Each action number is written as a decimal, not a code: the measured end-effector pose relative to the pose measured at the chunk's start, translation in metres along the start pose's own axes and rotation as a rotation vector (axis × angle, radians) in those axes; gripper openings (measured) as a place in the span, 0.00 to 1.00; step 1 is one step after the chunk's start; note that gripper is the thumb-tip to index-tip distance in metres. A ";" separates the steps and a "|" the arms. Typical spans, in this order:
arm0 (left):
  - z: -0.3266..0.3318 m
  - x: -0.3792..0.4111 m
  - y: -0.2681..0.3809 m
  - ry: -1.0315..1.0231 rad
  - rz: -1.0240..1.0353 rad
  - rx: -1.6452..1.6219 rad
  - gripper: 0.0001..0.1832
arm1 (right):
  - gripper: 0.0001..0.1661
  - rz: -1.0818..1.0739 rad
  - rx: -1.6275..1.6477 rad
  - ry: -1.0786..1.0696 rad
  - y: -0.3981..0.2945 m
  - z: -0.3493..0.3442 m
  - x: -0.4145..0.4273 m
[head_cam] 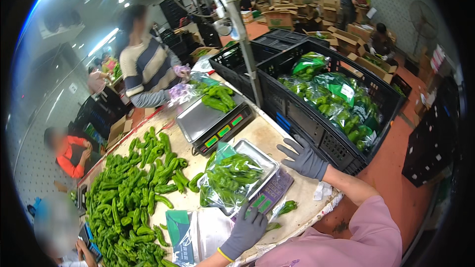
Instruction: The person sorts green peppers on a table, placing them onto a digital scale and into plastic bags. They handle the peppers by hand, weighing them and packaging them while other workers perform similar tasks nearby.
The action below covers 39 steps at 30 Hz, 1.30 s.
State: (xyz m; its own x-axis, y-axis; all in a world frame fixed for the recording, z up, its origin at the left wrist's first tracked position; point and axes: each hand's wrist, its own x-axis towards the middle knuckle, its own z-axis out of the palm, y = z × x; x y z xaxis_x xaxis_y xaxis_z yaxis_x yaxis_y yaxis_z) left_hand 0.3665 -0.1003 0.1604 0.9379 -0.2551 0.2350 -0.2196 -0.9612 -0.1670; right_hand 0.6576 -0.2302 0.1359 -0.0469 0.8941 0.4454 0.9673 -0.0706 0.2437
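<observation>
My left hand point(245, 231), in a grey glove, is at the near edge of a purple digital scale point(276, 189), fingers bent; whether they pinch anything is unclear. My right hand point(306, 158), gloved alike, has its fingers spread and empty beside the scale, close to the black crate. On the scale's metal tray point(272, 167) rests a clear plastic bag of green peppers point(237, 174). Flat plastic bags point(207, 233) with a green printed panel lie left of my left hand. A few loose peppers point(287, 207) sit just below the scale.
A large heap of green peppers point(126, 196) covers the table's left. Beyond, a second scale point(207, 122) bears peppers point(220, 98); a gloved co-worker point(148, 63) handles plastic there. A black crate point(308, 126) of bagged peppers point(334, 100) and a metal post point(239, 33) flank the right edge.
</observation>
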 end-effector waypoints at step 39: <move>0.119 -0.048 -0.045 0.688 -1.627 -0.718 0.20 | 0.16 0.673 0.852 0.100 -0.066 0.103 0.098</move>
State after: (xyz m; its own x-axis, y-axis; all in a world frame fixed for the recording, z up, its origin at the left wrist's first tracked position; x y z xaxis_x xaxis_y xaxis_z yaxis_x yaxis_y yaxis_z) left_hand 0.3637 -0.0325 0.0431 0.1072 0.9931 0.0484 0.4156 -0.0890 0.9052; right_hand 0.6144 -0.0924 0.0744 0.5738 0.7446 0.3411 0.6556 -0.1680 -0.7362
